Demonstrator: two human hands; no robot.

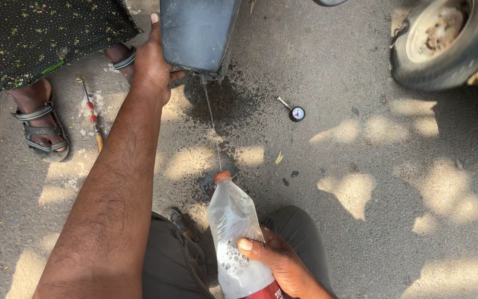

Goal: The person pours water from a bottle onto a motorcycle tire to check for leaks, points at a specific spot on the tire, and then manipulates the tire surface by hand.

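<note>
Asphalt [360, 138] lay stained below; left hand [151, 69] gripped the tank [197, 33], right hand [283, 266] clamped the bottle [233, 232]. That thin stream [212, 127] could miss the neck if either wobbled.

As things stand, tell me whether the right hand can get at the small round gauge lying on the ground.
Probably not as things stand. The right hand is wrapped around the plastic bottle catching a thin stream from the dark tank. The gauge lies in the open on the pavement with nothing around it, but farther out.

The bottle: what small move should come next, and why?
Probably shift the bottle in the right hand slightly so its mouth sits under the thin stream from the tank the left hand tilts; a wet patch darkens the ground.
</note>
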